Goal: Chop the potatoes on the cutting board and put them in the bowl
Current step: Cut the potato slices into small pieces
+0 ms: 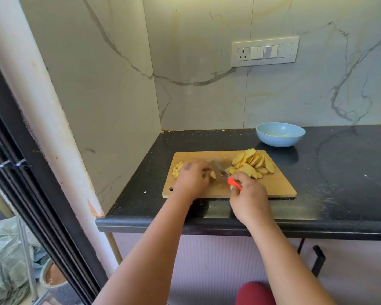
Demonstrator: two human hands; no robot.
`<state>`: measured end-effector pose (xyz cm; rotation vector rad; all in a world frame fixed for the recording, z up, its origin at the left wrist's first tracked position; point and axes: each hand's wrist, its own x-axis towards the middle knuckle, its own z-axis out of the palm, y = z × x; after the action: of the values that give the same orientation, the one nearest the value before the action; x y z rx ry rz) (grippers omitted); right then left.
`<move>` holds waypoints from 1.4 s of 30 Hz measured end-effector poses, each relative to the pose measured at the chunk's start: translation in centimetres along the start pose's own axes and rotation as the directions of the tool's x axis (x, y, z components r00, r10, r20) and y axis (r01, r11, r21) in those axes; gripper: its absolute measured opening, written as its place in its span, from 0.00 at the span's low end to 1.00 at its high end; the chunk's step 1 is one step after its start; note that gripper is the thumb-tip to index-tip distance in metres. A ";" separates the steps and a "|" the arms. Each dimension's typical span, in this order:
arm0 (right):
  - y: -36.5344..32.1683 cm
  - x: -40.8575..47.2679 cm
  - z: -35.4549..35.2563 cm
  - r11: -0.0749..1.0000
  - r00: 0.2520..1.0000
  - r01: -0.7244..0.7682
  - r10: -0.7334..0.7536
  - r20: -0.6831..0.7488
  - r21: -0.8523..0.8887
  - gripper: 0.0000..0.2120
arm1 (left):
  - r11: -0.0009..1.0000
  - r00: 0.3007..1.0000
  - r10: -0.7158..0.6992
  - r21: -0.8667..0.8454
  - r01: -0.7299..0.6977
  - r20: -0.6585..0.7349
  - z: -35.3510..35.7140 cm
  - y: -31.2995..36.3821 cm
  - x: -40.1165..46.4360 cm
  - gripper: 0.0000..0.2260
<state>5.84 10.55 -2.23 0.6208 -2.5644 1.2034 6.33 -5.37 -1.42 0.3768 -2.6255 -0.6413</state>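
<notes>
Potato slices [253, 162]: heaped at the cutting board [273, 186]'s 1 o'clock corner
Diced bits [176, 169]: board's 9 o'clock edge
Left hand [193, 178]: pinching a potato piece [213, 174]
Right hand [249, 194]: clenched round the knife [226, 176]'s red handle
Bowl [280, 134]: 1 o'clock beyond the board, apart

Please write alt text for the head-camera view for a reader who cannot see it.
A person's right hand holds a red-handled knife while the left hand steadies a potato piece on a wooden cutting board. Potato slices are piled nearby; a blue bowl waits behind.
</notes>
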 end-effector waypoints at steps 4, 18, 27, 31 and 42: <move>-1.7 -0.6 -1.3 0.991 0.990 -0.091 0.101 0.100 -0.099 0.10 | 0.987 0.999 0.050 0.150 -0.048 -0.009 1.4 -0.7 -0.8 0.16; -5.9 -0.6 -1.3 0.933 0.965 -0.094 0.172 0.200 -0.349 0.10 | 0.982 0.998 0.058 0.182 -0.055 -0.007 1.2 -0.9 -1.3 0.18; -8.7 1.9 -4.5 0.796 0.896 0.090 0.198 0.398 -0.599 0.17 | 0.985 0.999 0.034 0.167 -0.035 0.005 1.1 -0.8 -1.2 0.18; -8.0 2.7 -7.9 0.723 0.861 0.222 0.169 0.479 -0.654 0.13 | 0.985 0.999 0.034 0.167 -0.038 0.027 0.9 -0.8 -1.2 0.18; 0.4 1.8 -6.4 0.985 0.991 -0.104 0.115 0.069 -0.137 0.07 | 0.982 0.988 -0.148 0.122 0.142 0.044 2.4 1.8 2.0 0.16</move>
<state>4.34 15.22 2.26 0.5121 -2.7482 1.0484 3.14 -3.61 -1.86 0.6001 -2.7131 -0.5486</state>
